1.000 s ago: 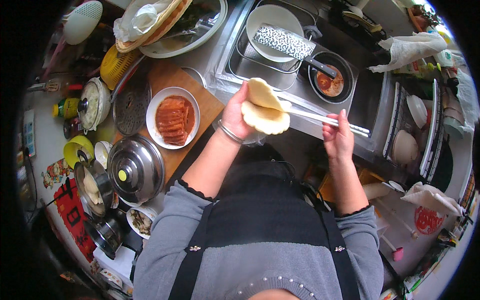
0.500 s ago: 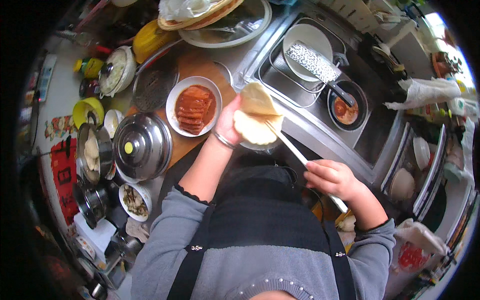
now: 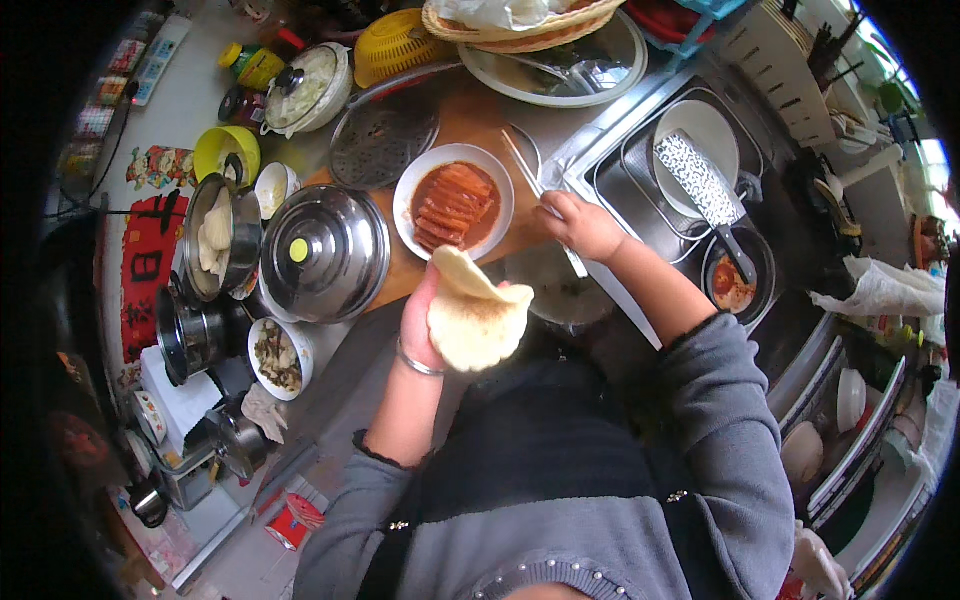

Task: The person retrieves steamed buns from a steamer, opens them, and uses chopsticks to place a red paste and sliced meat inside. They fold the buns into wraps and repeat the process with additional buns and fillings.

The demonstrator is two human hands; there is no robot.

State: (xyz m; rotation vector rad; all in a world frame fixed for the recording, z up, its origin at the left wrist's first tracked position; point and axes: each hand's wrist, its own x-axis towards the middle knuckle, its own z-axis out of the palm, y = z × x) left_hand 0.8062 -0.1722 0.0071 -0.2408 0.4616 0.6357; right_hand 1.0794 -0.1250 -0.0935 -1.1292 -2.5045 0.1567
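In my left hand is a pale folded flat bun, its two flaps parted toward the right. My right hand grips white chopsticks, whose tips point up and left, beside a white bowl. Sliced meat in red-brown sauce fills that bowl, which stands on a wooden board just beyond the bun. The chopstick tips are apart from the meat and hold nothing that I can see.
Left of the board sits a lidded steel pot. A pot with more pale buns and a bowl of dark greens stand farther left. On the right, a sink holds a white basin, a patterned cleaver and a dark pan.
My right hand has swung up and left, taking the chopsticks out of the bun toward the meat bowl. The bun has come nearer to me, and the view has shifted.
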